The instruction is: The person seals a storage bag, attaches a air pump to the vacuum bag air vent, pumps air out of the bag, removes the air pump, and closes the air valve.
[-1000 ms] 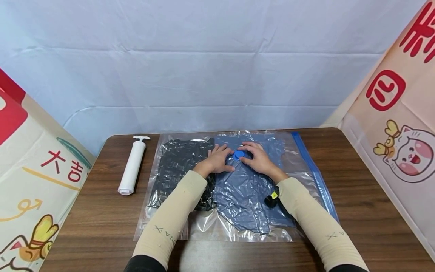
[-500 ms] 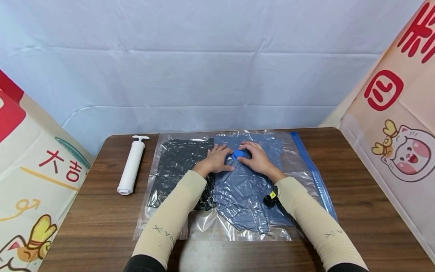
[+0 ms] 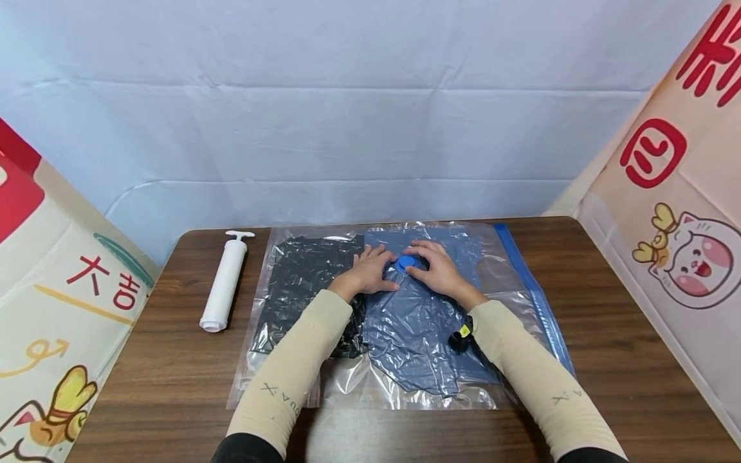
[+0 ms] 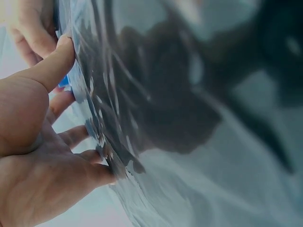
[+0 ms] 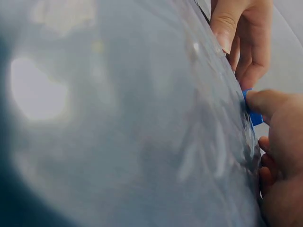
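Note:
A clear vacuum storage bag [image 3: 347,386] lies flat on the table, with folded black cloth [image 3: 301,276] and blue-grey cloth [image 3: 411,341] inside. On the blue-grey side is its round blue valve cap [image 3: 407,262]. My right hand [image 3: 438,271] has thumb and index finger around that cap, also visible as a blue piece [image 5: 256,118] in the right wrist view. Just left of the cap, my left hand [image 3: 366,272] rests on the bag with fingers spread. In the left wrist view, that hand's fingertips [image 4: 71,45] touch the wrinkled plastic.
A white hand pump [image 3: 224,283] with a T-handle lies left of the bag. The bag's blue zip edge [image 3: 529,289] runs along its right side. Behind the wooden table [image 3: 613,360] hangs a pale cloth [image 3: 347,128], and printed banners [image 3: 677,212] flank it.
The head view has shifted very slightly. Both hands keep their places at the valve cap and on the bag; the pump and bag have not moved.

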A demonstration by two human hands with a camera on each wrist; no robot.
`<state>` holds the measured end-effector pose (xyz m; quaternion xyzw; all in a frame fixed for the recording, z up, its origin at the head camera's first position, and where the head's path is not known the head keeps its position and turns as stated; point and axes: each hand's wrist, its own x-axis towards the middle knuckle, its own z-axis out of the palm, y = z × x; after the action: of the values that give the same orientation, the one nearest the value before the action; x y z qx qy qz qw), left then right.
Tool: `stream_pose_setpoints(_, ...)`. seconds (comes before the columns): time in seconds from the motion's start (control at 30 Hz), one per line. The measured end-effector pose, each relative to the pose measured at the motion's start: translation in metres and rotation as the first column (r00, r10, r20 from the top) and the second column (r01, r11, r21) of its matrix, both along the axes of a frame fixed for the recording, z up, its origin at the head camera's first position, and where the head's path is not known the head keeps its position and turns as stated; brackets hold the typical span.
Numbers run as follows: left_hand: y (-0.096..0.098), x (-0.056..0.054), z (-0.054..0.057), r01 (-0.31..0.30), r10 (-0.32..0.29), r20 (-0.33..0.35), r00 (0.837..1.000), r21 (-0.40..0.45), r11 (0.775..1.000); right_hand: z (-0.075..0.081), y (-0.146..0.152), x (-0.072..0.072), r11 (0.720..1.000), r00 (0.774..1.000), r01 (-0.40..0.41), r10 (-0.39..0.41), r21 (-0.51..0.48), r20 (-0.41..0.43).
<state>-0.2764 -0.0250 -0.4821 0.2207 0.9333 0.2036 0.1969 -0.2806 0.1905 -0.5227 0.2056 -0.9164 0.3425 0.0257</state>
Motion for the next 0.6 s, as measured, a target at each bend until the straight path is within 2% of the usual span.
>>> stream_pose_setpoints(0.3, 0.0012, -0.0004, -0.0022, 0.004, -0.004, -0.023, 1.0, 0.001, 1.0, 0.0021, -0.0024, -0.0015, 0.999, 0.999, 0.046, -0.046, 0.025, 0.012)
stream_pose_setpoints(0.6, 0.0002, 0.0013, 0.0005, -0.004, 0.004, -0.011, 1.0, 0.004, 1.0, 0.0006, -0.0028, -0.0026, 0.998, 0.999, 0.037, -0.037, 0.044, 0.006)
